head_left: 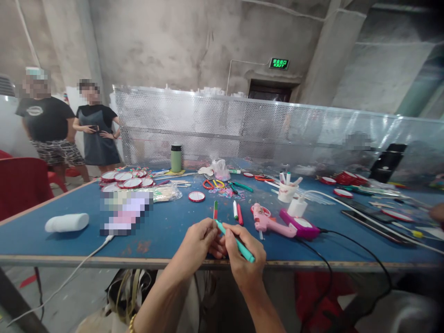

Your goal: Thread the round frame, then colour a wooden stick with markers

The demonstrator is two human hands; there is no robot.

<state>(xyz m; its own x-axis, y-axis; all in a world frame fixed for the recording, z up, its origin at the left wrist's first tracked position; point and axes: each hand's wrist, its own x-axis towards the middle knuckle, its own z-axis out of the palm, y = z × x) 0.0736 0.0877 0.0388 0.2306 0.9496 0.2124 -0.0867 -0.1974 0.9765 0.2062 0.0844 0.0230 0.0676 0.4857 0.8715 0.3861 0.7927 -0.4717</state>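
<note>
Spreading across the whole view was your blue table, with a perforated metal screen standing along its far edge and two people beyond the left corner. A pink glue gun lay just right of centre, beside a purple-based charger whose black cable ran off the near edge. A green bottle stood upright near the far side, a white roll lay at the left, and round red-rimmed mirrors were piled behind it. Your left hand was pinched narrow around a thin red-and-green stick that rose upright from its fingers. Your right hand, touching the left, was closed on a teal marker held above the table's near edge, tip toward the stick. Two more markers lay just behind.
</note>
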